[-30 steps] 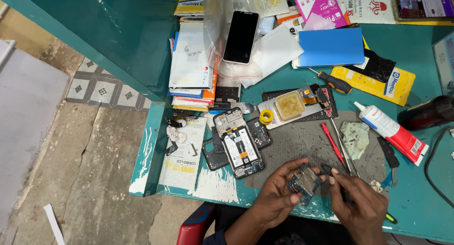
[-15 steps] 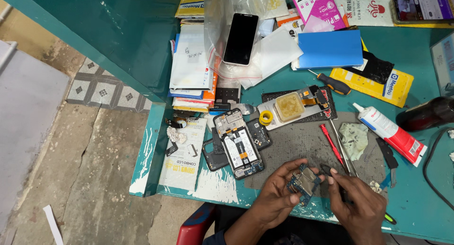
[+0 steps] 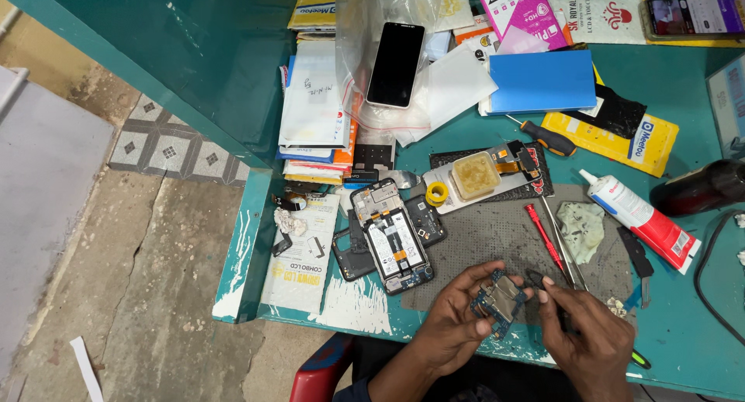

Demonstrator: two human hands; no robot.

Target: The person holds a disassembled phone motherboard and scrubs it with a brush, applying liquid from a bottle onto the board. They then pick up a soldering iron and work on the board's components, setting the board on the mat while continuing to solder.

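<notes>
My left hand (image 3: 450, 320) holds a small phone circuit board (image 3: 499, 296) over the near edge of the grey work mat (image 3: 497, 231). My right hand (image 3: 586, 332) grips a thin dark tool (image 3: 543, 287) whose tip sits at the board's right side. Just left of my hands lies an opened phone (image 3: 392, 235) with its insides showing, resting on a dark back cover (image 3: 351, 254).
A red screwdriver (image 3: 543, 235), metal tweezers (image 3: 560, 239) and a crumpled cloth (image 3: 582, 225) lie on the mat. A white and red glue tube (image 3: 640, 220), flux tub (image 3: 475, 175), black phone (image 3: 396, 64), blue sheet (image 3: 542, 80) and stacked packets (image 3: 314, 111) crowd the teal table (image 3: 683, 309).
</notes>
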